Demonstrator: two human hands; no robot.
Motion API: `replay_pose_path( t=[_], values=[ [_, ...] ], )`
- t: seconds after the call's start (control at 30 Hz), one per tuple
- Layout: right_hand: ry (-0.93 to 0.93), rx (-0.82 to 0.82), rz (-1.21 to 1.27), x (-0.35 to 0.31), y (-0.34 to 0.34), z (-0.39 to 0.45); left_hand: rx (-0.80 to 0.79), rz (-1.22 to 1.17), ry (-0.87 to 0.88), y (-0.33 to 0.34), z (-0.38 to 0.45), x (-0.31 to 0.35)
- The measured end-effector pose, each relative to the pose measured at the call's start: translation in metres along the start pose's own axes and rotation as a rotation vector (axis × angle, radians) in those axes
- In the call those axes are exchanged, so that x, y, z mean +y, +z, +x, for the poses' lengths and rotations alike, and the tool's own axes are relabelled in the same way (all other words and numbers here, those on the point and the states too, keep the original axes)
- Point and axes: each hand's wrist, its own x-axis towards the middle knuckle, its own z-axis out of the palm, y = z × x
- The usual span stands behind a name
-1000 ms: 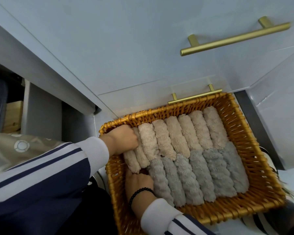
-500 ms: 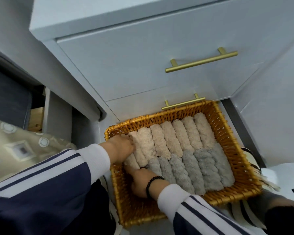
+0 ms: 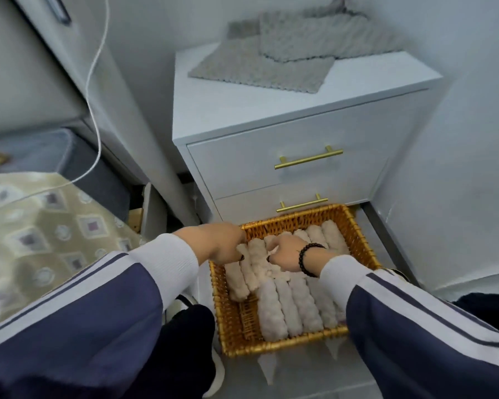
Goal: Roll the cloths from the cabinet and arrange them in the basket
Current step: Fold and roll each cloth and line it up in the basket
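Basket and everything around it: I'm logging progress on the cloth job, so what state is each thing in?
Basket: on the floor, partly filled, bare gap at its near left.
Rolled cloths: rolled, lying side by side in the basket.
Flat cloths: unrolled, on the cabinet top.
Top drawer: closed.
Bottom drawer: closed.
Left hand: fingers curled onto a roll.
Right hand: curled on the rolls.

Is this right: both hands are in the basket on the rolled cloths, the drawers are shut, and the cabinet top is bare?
Not quite. The head view shows flat grey cloths lying unrolled on the cabinet top, so it is not bare. The rest holds: the left hand and right hand are in the basket on the rolled cloths, and both drawers are shut.
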Motion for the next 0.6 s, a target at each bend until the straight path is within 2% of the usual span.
replay_pose_path(
  t=[0.27, 0.6],
  values=[
    [-0.013, 0.121, 0.036, -0.017, -0.075, -0.089, 0.200, -0.368, -0.034, -0.044, -0.084, 0.038],
    [-0.179, 0.422, -0.279, -0.064, -0.158, -0.147, 0.654, -1.097, -0.009, -0.078, -0.133, 0.062]
  ],
)
